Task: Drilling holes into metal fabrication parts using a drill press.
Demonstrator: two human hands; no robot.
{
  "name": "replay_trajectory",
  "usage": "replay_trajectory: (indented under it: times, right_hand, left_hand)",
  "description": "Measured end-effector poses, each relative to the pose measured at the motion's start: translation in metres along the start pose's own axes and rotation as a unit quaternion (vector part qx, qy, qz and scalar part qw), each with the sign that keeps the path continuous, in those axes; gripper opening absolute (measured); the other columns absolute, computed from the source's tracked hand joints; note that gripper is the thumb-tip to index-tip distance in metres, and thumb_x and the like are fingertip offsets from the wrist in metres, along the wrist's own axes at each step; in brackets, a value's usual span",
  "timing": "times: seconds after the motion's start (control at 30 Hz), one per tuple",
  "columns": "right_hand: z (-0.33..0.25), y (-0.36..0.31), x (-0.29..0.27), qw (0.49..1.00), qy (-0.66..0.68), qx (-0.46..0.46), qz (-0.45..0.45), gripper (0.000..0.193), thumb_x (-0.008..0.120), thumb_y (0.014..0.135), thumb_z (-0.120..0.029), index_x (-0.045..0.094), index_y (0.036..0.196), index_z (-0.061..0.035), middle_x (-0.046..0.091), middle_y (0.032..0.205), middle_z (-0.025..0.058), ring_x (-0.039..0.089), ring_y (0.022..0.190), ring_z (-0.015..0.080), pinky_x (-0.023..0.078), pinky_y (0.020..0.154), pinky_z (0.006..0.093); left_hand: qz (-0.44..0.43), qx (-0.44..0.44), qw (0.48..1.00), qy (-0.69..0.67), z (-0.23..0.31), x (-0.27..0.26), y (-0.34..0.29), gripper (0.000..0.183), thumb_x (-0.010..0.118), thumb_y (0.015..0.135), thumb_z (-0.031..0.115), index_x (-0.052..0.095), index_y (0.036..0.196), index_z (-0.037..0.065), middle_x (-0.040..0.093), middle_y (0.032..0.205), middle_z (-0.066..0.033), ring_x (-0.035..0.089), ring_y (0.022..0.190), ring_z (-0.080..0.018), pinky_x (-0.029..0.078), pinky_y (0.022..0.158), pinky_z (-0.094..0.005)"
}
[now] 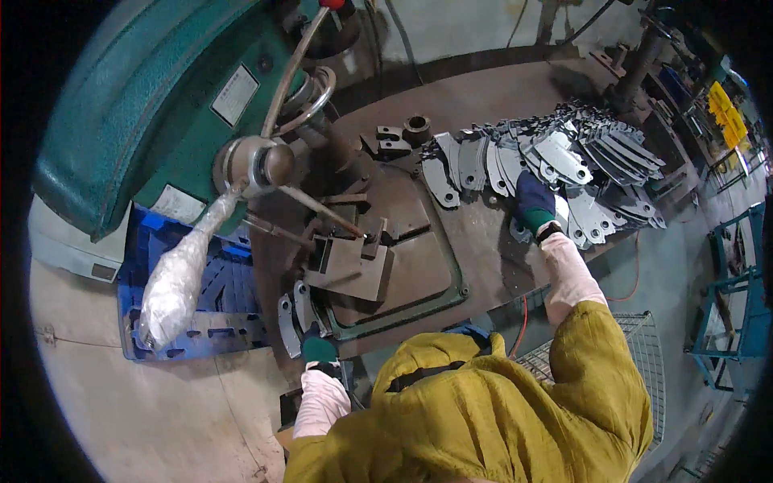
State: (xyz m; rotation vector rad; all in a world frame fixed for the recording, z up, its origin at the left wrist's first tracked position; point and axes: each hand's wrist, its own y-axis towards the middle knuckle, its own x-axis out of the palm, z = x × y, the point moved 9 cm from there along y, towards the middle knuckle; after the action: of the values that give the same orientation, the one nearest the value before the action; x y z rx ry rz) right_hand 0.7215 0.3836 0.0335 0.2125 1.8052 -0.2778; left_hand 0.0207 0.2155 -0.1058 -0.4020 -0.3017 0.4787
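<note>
My left hand (319, 348), in a green and dark blue glove, is at the near left edge of the machine table. Its fingertips meet the lower ends of two curved grey metal plates (303, 304) with holes; their grip is hidden. Further right, my right hand (534, 197), gloved alike, reaches over the near side of a large pile of similar metal plates (561, 157). Those fingers point away from me among the plates, and whether they close on one does not show. Between my hands, a steel fixture block (352, 270) is mounted on the drill press base (439, 278).
The green drill press (173, 105) rises at the left, its handle lever (294, 68) and a plastic-wrapped lever (181, 282) sticking out. Blue pallets (217, 310) lie below. A wire basket (644, 354) is beside my right arm, and blue racks (733, 298) are at far right.
</note>
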Motion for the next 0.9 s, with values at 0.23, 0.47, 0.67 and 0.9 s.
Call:
replay_trajectory:
  times: [0.23, 0.47, 0.67, 0.9]
  right_hand:
    - [0.012, -0.01, -0.001, 0.978, -0.128, -0.097, 0.13, 0.034, 0.049, 0.088, -0.015, 0.05, 0.121, -0.003, 0.069, 0.09, 0.0145, 0.068, 0.08, 0.0359, 0.053, 0.065, 0.0488]
    - [-0.029, -0.014, -0.097, 0.985, 0.013, -0.108, 0.133, 0.029, 0.053, 0.089, -0.026, 0.063, 0.113, -0.0121, 0.069, 0.091, 0.0162, 0.066, 0.082, 0.0372, 0.051, 0.071, 0.0495]
    - [-0.057, -0.05, -0.119, 0.921, 0.385, -0.051, -0.04, 0.04, 0.054, 0.093, -0.038, 0.067, 0.114, -0.0064, 0.07, 0.083, 0.0126, 0.069, 0.066, 0.0205, 0.054, 0.062, 0.0343]
    - [-0.227, -0.167, -0.091, 0.765, 0.434, -0.42, -0.222, 0.049, 0.057, 0.08, -0.002, 0.055, 0.129, -0.0036, 0.064, 0.1, 0.0145, 0.067, 0.084, 0.025, 0.06, 0.068, 0.0342]
  left_hand:
    - [0.056, -0.227, 0.969, -0.077, 0.008, 0.061, -0.068, 0.023, 0.057, 0.095, 0.03, 0.064, 0.096, 0.008, 0.057, 0.072, -0.0078, 0.054, 0.061, -0.0236, 0.045, 0.054, -0.035]
    - [0.07, 0.281, 0.9, 0.327, 0.073, 0.047, -0.085, 0.019, 0.057, 0.096, 0.029, 0.062, 0.09, 0.012, 0.056, 0.073, -0.0059, 0.055, 0.064, -0.0167, 0.046, 0.055, -0.031]
    - [-0.149, 0.305, 0.844, 0.415, 0.092, 0.155, -0.103, 0.036, 0.066, 0.086, 0.014, 0.058, 0.12, 0.006, 0.059, 0.12, -0.0115, 0.058, 0.109, -0.0248, 0.05, 0.093, -0.0381]
    - [-0.527, -0.09, 0.838, -0.109, 0.081, 0.252, -0.169, 0.046, 0.056, 0.093, 0.011, 0.045, 0.136, 0.0, 0.052, 0.135, -0.0146, 0.054, 0.12, -0.0266, 0.044, 0.103, -0.0374]
